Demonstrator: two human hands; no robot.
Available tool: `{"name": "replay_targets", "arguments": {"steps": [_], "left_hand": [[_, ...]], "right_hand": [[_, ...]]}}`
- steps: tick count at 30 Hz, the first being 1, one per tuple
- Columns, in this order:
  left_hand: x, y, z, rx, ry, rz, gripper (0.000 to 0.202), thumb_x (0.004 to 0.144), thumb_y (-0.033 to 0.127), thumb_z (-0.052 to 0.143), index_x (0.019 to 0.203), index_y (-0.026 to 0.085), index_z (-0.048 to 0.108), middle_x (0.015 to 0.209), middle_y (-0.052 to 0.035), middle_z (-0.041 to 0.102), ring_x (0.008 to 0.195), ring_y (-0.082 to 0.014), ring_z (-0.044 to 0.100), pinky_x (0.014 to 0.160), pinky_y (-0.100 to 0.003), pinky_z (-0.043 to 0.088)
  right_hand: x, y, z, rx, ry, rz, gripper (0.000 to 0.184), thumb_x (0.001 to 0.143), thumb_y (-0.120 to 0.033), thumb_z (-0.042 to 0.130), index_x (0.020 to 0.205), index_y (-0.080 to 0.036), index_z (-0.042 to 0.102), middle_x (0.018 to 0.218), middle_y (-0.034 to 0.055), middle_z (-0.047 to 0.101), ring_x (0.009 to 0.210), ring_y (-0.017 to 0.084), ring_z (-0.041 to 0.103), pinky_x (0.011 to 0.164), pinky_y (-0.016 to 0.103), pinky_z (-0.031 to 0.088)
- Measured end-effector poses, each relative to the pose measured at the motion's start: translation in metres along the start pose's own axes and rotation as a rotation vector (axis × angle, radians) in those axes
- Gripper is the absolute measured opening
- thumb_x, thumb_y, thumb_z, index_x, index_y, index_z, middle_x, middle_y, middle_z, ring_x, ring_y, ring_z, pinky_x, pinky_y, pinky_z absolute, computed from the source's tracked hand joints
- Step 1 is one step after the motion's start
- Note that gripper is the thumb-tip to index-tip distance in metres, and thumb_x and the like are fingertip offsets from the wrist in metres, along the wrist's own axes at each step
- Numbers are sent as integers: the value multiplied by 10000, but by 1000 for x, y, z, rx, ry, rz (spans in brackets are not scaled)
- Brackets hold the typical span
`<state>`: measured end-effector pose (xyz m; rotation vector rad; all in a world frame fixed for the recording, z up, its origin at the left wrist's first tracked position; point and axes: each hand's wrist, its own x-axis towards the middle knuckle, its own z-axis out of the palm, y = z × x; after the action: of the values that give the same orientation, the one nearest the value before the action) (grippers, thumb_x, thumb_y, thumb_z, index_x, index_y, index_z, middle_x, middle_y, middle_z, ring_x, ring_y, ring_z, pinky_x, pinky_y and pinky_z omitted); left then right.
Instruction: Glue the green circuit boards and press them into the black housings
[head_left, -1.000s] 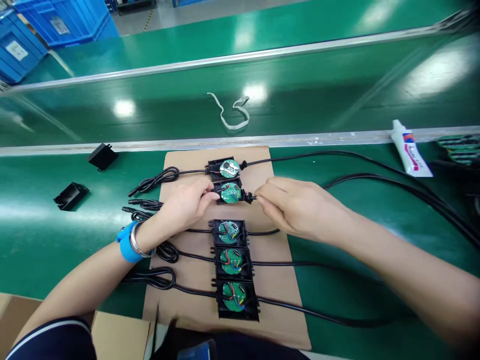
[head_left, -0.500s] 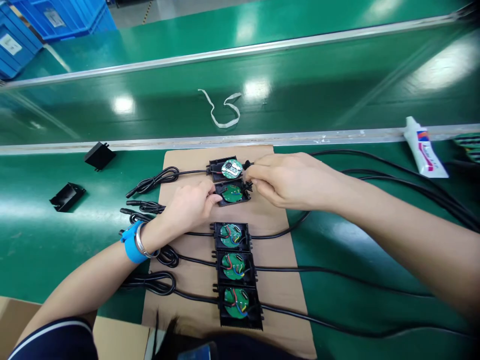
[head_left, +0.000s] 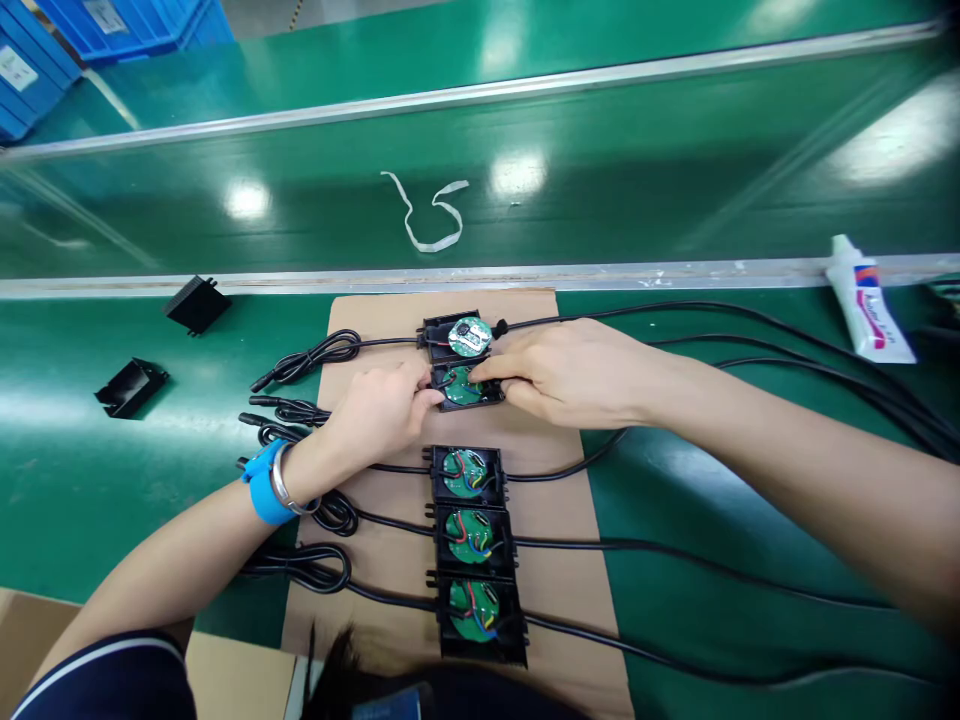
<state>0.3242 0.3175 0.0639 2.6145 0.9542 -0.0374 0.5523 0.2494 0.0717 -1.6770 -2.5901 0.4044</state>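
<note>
And the right hand [head_left: 574,372] has slipped inward from the housing's edge, forefinger now over the green circuit board [head_left: 459,386]; work seems to have shifted inside. Its grip? Can't tell. Left hand [head_left: 382,408] pinches the open black housing [head_left: 489,397], just above frame centre.

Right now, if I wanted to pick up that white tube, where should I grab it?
Probably around the middle of the white tube, coming from above and pinching its two long sides. It lies flat, narrow end pointing away and wide end nearer, so both sides look easy to reach. A black cable passes close to the wide end, so I'd avoid gripping there.
</note>
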Motion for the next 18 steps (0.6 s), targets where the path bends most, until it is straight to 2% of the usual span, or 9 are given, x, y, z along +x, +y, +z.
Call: {"name": "replay_targets", "arguments": {"steps": [3, 6, 10, 14, 18], "left_hand": [[0, -2, -1, -58, -20, -23, 128, 918, 250, 598, 987, 154, 648, 892, -57, 725, 813, -225, 662, 699, -334, 462], [0, -6, -1, -141, -22, -27, 119, 892, 207, 622, 998, 167, 656, 914, -43, 729, 848, -211, 662, 723, -323, 471], [1, -12, 1, -270, -30, -31, 156, 845, 156, 661, 999, 163, 680, 898, -31, 723, 794, -165, 647, 707, -290, 482], [-2, -13, 2, -391, -60, -42, 123, 830, 163, 680, 950, 165, 705, 834, -16, 724, 725, -141, 641, 672, -275, 498], [-11, -8, 5, -347, 19, 49, 105, 860, 158, 651, 941, 178, 715, 979, -33, 749, 861, -170, 684, 789, -321, 541]], "right_hand": [[5, 1, -2, 26, -113, 29, 456, 901, -271, 392, 1236, -317, 697, 1107, 50, 726, 974, 251, 670, 753, 352, 478], [8, 1, -4, 65, -169, 60, 465, 902, -262, 392, 1247, -318, 698, 1075, 54, 739, 936, 248, 676, 744, 348, 479], [6, 0, -1, 105, -171, 44, 473, 884, -227, 402, 1245, -274, 704, 1030, 68, 751, 862, 235, 685, 725, 348, 486], [-3, -6, 5, 218, -148, -2, 475, 877, -185, 392, 1219, -237, 717, 1111, 60, 738, 883, 232, 699, 737, 359, 514], [-14, -14, 9, 301, -141, 5, 475, 869, -151, 386, 1201, -214, 721, 1082, 62, 745, 813, 217, 708, 704, 358, 532]]}}
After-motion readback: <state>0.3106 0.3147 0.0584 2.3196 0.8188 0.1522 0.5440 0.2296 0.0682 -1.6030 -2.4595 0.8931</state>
